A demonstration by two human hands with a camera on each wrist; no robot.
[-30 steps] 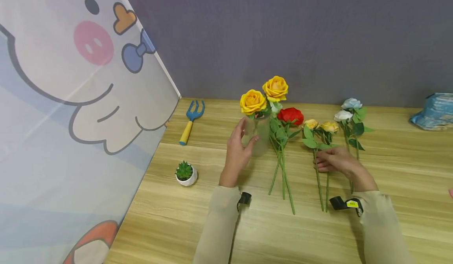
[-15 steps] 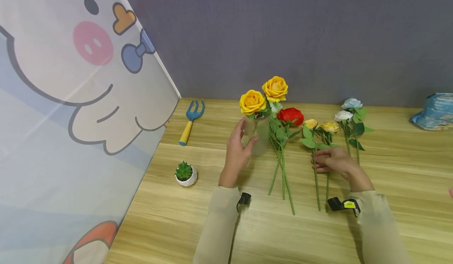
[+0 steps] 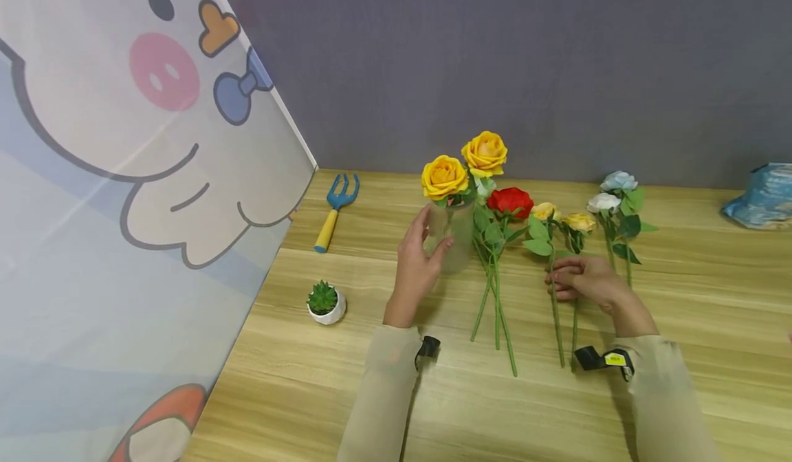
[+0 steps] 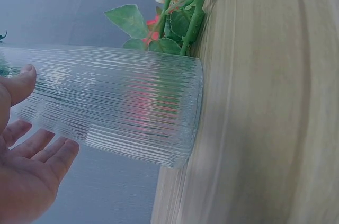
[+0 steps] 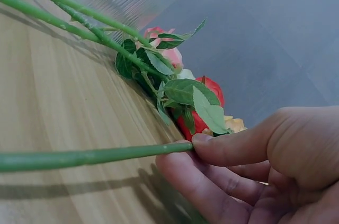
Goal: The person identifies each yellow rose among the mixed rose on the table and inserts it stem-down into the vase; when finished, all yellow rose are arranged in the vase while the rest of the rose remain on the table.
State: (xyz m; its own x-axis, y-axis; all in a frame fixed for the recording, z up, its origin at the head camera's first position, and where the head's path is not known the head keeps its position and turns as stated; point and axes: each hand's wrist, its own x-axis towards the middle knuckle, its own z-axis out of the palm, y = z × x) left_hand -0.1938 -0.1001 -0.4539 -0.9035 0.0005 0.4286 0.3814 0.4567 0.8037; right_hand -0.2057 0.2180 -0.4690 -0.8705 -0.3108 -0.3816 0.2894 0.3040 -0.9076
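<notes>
Ribbed vase [image 3: 459, 245] stands on the table [image 3: 482, 414], held by the left hand [image 3: 416, 266] and bearing two yellow roses [image 3: 445, 179]; rightward we see a red flower [image 3: 511, 202], then the right hand [image 3: 586, 283] pinching the stem [image 3: 558, 328] of a pale-yellow flower [image 3: 545, 211].

The vase [image 4: 116, 102] is clear and finely ribbed, with a shine; glass or plastic cannot be told. The stem [image 5: 95, 157] looks like smooth plastic, faintly glossy. Roses [image 3: 445, 178] have matt, cloth-like petals; their leaves [image 5: 188, 91] look like matt, veined cloth. The bench [image 3: 284, 393] shows smooth wood grain with a soft sheen. The fork [image 3: 333, 214] looks like smooth plastic, the bag [image 3: 767, 199] crinkled film, the sleeves [image 3: 382, 390] matt cloth.
</notes>
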